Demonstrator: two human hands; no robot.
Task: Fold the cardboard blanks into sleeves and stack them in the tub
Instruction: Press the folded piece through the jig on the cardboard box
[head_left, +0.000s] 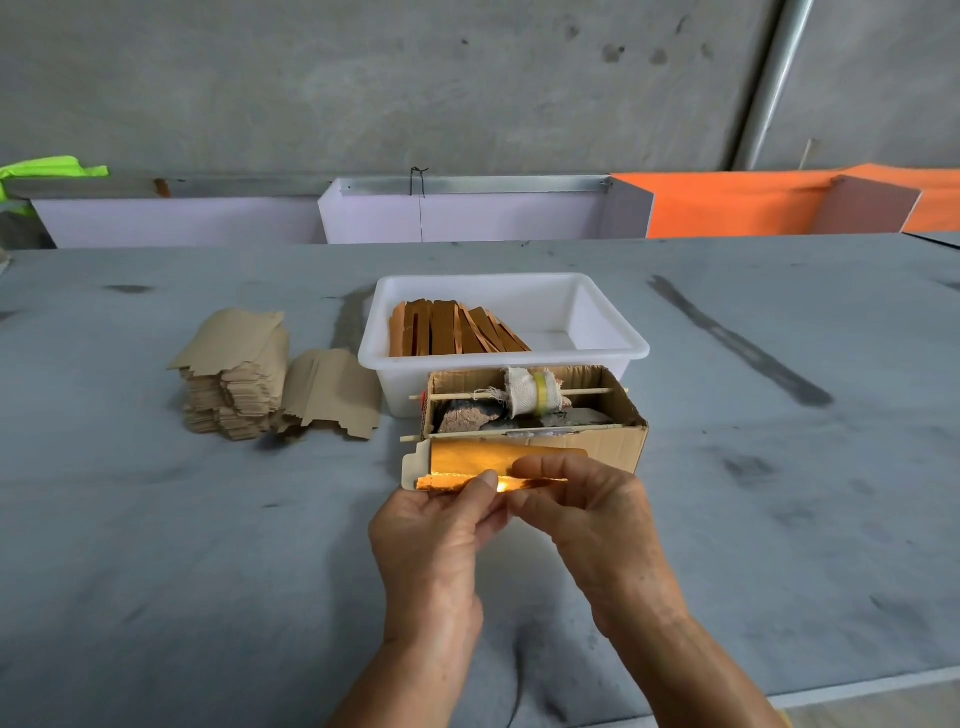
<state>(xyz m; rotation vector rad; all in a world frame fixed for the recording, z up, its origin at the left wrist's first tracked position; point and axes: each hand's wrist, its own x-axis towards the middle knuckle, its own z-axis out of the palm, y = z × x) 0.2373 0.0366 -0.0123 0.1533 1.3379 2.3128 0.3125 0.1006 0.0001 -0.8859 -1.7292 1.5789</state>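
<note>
— The blank (467, 457): cardboard, its inner face a glossy gold foil that glares. And the stack (234, 374)?

— Matt brown card. The tub (613, 353) is smooth white plastic, the box (618, 441) rough corrugated cardboard with a frayed cloth roll (524, 392). The counter (208, 545) looks dull grey, scuffed.

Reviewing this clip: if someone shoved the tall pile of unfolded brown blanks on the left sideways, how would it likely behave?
The stack of blanks would probably shear and slide apart rather than move as one: its edges are already ragged and uneven. It looks light, being thin card. The second pile leaning against it would likely slump or get pushed toward the white tub.
</note>
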